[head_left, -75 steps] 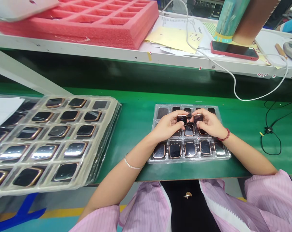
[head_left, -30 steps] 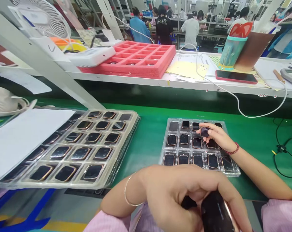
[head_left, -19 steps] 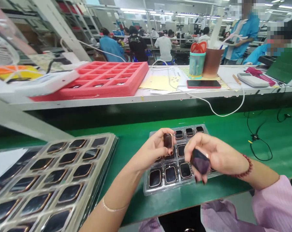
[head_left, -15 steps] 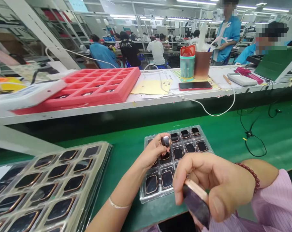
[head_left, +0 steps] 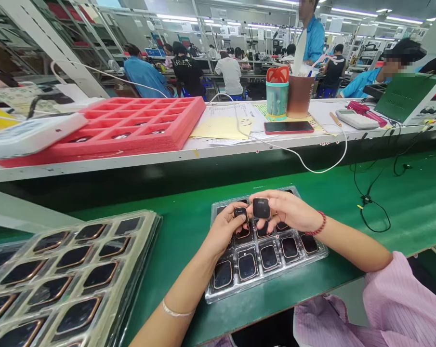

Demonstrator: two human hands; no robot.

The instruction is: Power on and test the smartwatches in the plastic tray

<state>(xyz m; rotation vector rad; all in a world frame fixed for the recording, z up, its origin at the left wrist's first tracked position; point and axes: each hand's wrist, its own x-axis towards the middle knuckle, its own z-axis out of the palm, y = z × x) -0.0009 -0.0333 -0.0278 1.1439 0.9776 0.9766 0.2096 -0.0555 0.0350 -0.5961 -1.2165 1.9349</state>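
My left hand (head_left: 224, 227) is closed on a small square smartwatch case with a dark screen (head_left: 241, 214), thumb pressed on its front. Just to the right, my right hand (head_left: 292, 211) grips a second smartwatch case (head_left: 261, 208) by its edges, its dark face turned toward me. The two cases are close together. Both hands are over a clear plastic tray (head_left: 239, 289) whose pockets hold several similar watch cases, such as one watch case in the front row (head_left: 247, 266). My hands hide part of the tray's back rows.
A stack of filled trays (head_left: 145, 241) stands at left on the green bench (head_left: 181, 231). On the shelf are a red foam tray (head_left: 174, 137), a phone (head_left: 289, 127), cups and a calculator (head_left: 357, 119). Black cables (head_left: 365, 198) lie at right. Other people sit beyond.
My right hand has moved from close in front of the camera, forward and left to beside my left hand, still holding its watch case. My left hand keeps its case, now turned more face-on.
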